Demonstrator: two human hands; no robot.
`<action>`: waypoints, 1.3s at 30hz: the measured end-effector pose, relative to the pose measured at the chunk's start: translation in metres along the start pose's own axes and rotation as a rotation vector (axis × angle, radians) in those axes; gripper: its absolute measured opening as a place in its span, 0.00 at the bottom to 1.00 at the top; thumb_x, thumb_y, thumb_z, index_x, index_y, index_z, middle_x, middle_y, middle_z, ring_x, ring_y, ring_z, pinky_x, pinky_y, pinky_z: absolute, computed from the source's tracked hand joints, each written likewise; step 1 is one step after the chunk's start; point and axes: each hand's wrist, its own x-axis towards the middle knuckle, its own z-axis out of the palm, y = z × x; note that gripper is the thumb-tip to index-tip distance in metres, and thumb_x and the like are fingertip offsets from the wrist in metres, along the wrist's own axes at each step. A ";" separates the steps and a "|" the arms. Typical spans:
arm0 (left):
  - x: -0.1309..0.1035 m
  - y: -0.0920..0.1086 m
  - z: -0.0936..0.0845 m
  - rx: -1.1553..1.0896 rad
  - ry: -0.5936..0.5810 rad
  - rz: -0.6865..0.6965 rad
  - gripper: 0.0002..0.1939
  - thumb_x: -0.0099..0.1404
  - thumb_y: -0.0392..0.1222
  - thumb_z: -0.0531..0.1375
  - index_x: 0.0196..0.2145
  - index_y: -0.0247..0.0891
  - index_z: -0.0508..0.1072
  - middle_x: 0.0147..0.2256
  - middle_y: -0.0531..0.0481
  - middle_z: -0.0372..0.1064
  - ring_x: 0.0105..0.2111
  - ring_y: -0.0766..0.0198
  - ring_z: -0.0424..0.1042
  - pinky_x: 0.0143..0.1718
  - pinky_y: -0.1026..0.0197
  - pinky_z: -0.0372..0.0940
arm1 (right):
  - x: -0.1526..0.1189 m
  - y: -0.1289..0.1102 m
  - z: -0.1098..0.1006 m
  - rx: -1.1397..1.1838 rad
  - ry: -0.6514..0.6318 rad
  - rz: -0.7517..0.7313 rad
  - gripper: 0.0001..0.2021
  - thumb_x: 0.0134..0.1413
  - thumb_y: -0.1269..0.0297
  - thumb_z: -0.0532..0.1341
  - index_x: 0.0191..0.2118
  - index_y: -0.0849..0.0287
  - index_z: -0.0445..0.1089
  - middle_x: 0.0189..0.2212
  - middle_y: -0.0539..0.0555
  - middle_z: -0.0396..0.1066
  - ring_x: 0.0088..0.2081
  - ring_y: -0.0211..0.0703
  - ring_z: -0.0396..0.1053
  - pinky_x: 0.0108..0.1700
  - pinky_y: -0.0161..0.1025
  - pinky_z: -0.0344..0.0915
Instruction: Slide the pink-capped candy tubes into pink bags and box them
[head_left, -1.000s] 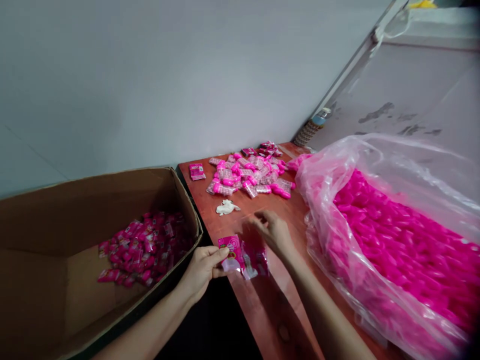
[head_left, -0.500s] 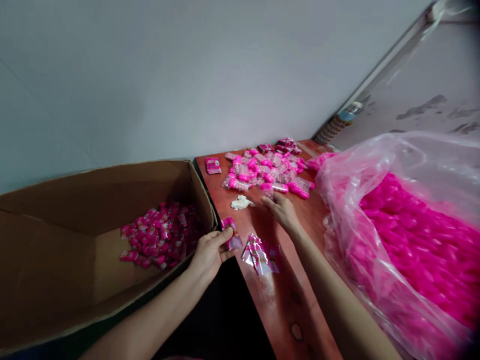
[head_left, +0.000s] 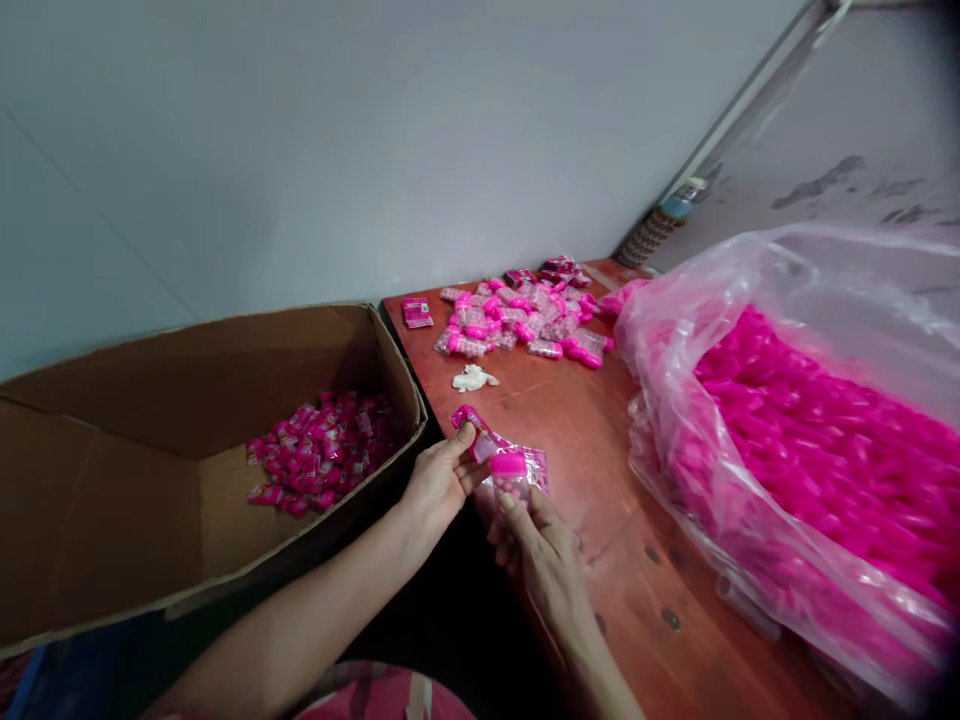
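Observation:
My left hand [head_left: 442, 475] pinches a small pink printed plastic sleeve [head_left: 478, 432] with a clear end, over the table's left edge. Close beside it, my right hand [head_left: 541, 548] grips a small clear bottle [head_left: 510, 478] with a pink cap and pale pink beads inside. The bottle's cap end points toward the sleeve; whether they touch I cannot tell. Partly hidden behind the bottle, more flat printed sleeves [head_left: 534, 465] lie on the table. Farther back is a pile of similar pink-capped bottles [head_left: 517, 318].
A cardboard box [head_left: 97, 430] at left holds many wrapped pink pieces [head_left: 322, 450]. On the red-brown table [head_left: 630, 520] lie a crumpled white scrap [head_left: 474, 378] and a pink packet stack [head_left: 416, 312]. A large clear bag [head_left: 660, 350] of pink pieces stands at right.
My right hand has come back from the pile toward my left hand, bringing a bottle. My left hand still holds the sleeve, slightly shifted right. The view has tilted a little.

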 end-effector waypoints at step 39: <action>-0.016 -0.004 0.009 0.537 -0.322 0.040 0.13 0.46 0.42 0.66 0.19 0.29 0.68 0.18 0.48 0.67 0.18 0.68 0.66 0.22 0.66 0.62 | 0.005 0.007 0.005 0.332 -0.138 -0.031 0.14 0.54 0.52 0.52 0.31 0.59 0.59 0.15 0.45 0.60 0.12 0.29 0.52 0.13 0.27 0.46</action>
